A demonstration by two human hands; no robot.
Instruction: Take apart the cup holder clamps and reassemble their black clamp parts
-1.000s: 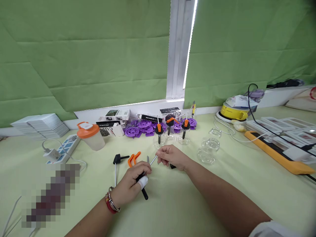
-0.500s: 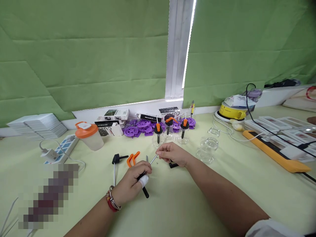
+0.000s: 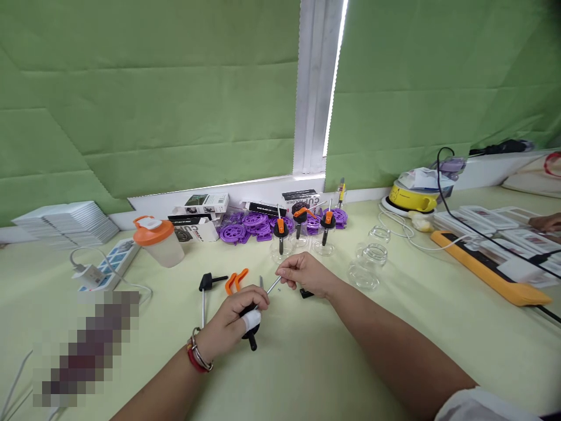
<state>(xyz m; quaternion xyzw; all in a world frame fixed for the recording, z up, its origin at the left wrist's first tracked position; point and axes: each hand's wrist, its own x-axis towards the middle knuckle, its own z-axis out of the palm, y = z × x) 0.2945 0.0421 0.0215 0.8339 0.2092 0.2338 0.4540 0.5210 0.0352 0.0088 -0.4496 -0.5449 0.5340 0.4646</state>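
My left hand (image 3: 234,318), its thumb wrapped in white, is closed around a black lid-like part (image 3: 250,328) with a dark stub pointing down. A thin metal rod (image 3: 274,285) rises from this part up and to the right. My right hand (image 3: 305,273) pinches at the rod's upper end; whether a small piece is between those fingertips is hidden. A second black part with a rod (image 3: 205,283) lies left of my left hand, beside two orange handles (image 3: 236,282). Below my right hand is a black piece (image 3: 305,293), partly covered. One tiny metal bit (image 3: 279,290) rests on the table.
Behind stand several glass jars with black-and-orange tops (image 3: 281,229), purple discs (image 3: 234,233) and boxes (image 3: 197,225). Clear glass pieces (image 3: 366,269) sit to the right, near an orange power strip (image 3: 486,272). An orange-lidded shaker (image 3: 160,242) is at left. Another person's hand (image 3: 547,223) shows far right.
The black part in my left hand has turned, so its stub points more straight down. My right hand stays at the rod's end, shifted very slightly. The other person's hand has come further into view.
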